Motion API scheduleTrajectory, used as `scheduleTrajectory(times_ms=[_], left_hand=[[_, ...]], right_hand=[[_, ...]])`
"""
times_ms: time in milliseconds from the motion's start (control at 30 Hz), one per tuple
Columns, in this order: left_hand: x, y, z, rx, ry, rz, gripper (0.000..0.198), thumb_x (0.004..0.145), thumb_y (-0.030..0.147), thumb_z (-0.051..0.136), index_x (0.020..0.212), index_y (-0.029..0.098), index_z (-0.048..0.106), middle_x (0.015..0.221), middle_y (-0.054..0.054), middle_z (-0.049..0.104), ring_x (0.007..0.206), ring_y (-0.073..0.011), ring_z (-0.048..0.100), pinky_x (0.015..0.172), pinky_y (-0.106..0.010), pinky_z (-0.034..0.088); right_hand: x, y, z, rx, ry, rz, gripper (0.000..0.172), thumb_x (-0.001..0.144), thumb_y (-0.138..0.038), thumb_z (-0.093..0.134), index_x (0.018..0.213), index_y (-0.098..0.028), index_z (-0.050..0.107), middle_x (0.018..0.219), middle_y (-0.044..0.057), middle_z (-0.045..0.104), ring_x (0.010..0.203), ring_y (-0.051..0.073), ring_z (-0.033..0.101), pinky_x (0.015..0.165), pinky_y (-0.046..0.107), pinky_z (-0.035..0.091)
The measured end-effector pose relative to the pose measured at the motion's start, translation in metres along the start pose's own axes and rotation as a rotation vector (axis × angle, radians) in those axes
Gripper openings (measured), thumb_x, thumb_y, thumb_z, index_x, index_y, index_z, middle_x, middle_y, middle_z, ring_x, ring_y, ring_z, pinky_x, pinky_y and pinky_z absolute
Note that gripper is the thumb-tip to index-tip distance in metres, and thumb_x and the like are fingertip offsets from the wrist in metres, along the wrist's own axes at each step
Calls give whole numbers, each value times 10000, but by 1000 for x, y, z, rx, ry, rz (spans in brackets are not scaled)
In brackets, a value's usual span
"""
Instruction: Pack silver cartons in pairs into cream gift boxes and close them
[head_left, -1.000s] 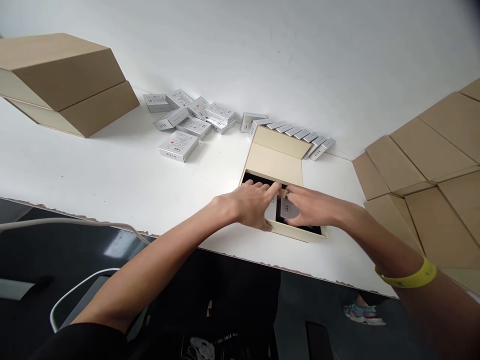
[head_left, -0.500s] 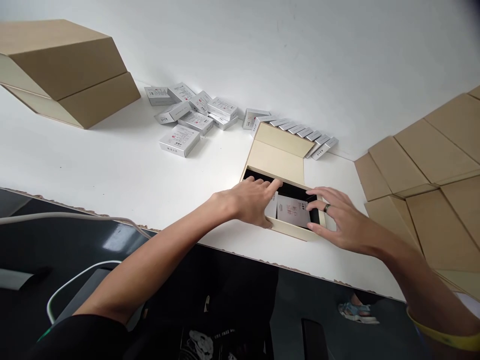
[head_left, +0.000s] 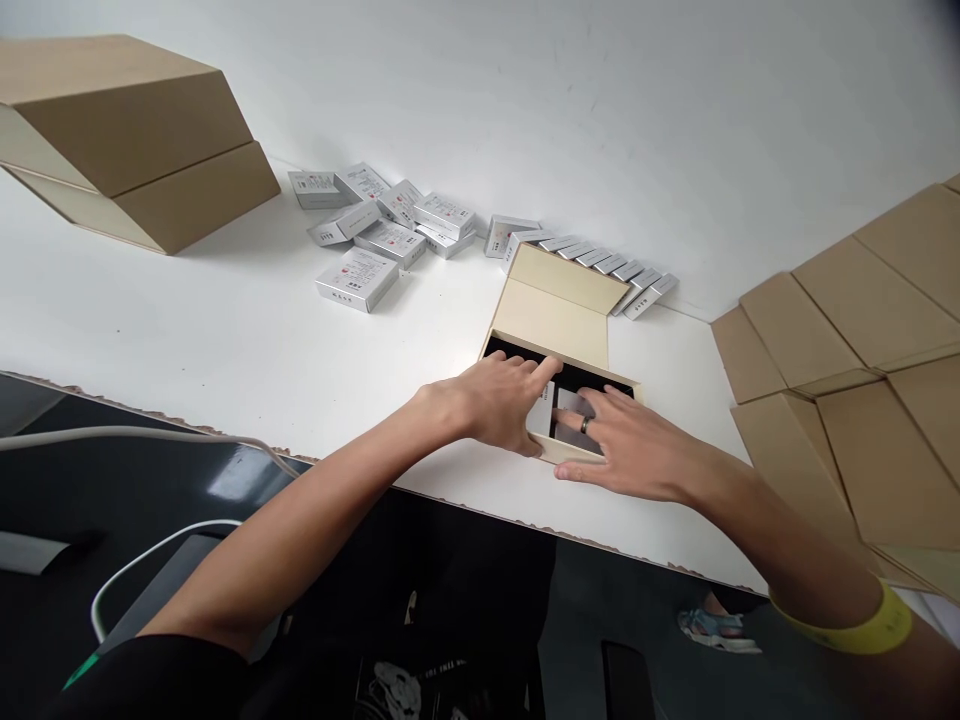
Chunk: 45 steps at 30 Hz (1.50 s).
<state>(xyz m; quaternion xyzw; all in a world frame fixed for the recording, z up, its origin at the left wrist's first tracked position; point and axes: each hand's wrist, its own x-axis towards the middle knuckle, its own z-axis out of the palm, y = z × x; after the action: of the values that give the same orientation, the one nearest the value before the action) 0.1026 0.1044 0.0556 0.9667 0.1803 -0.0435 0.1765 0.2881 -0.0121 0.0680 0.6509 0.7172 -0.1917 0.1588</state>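
Observation:
An open beige gift box with a black inside lies on the white table, its lid folded back. Small silver-grey boxes lie side by side in its black tray. My left hand rests flat on the left one, fingers stretched out. My right hand, with a ring on one finger, lies flat over the right one and the box's near rim, fingers spread.
Several small silver boxes lie scattered at the back, with a row behind the lid. Two stacked brown boxes stand far left. Flat brown cartons cover the right. The table's near edge is ragged.
My right hand had pulled off to the right, baring the small box in the tray. It has now come back left and lies flat over it. My left hand has stayed put.

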Motion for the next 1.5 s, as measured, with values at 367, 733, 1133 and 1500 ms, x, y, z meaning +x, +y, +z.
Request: scheduleTrajectory(times_ms=[367, 733, 1133, 1500], left_hand=[[-28, -11, -4, -163, 525, 97, 572, 924, 611, 619, 1311, 210, 494, 1390, -118, 589, 1336, -280, 495, 1126, -413, 387], [-62, -182, -1, -233, 775, -1139, 1001, 610, 556, 877, 1376, 123, 399, 1227, -153, 613, 1339, -472, 442, 1092, -709, 274], [-68, -91, -39, -356, 781, 187, 446, 827, 450, 767, 1165, 268, 541, 1377, -90, 615, 1238, -261, 642, 1028, -437, 556], [-73, -51, -37, 21, 247, 19, 586, 883, 527, 727, 1362, 238, 553, 1433, -115, 603, 1288, -316, 598, 1090, -501, 506]], right_hand=[[-10, 15, 16, 4, 249, -152, 674, 952, -772, 456, 1395, -293, 627, 1623, 92, 412, 1479, 376, 396, 1161, 609, 401], [-37, 42, 84, 125, 842, -208, 304, 1024, -491, 544, 1256, -313, 626, 1310, 23, 671, 1211, 268, 608, 971, 443, 544], [-29, 22, 102, 198, 942, -295, 203, 1024, -320, 593, 1215, -249, 604, 1261, 61, 674, 1221, 244, 604, 1205, 504, 356], [-27, 16, 103, 275, 968, -290, 181, 1002, -244, 639, 1178, -224, 600, 1263, 68, 665, 1175, 210, 622, 1244, 511, 311]])
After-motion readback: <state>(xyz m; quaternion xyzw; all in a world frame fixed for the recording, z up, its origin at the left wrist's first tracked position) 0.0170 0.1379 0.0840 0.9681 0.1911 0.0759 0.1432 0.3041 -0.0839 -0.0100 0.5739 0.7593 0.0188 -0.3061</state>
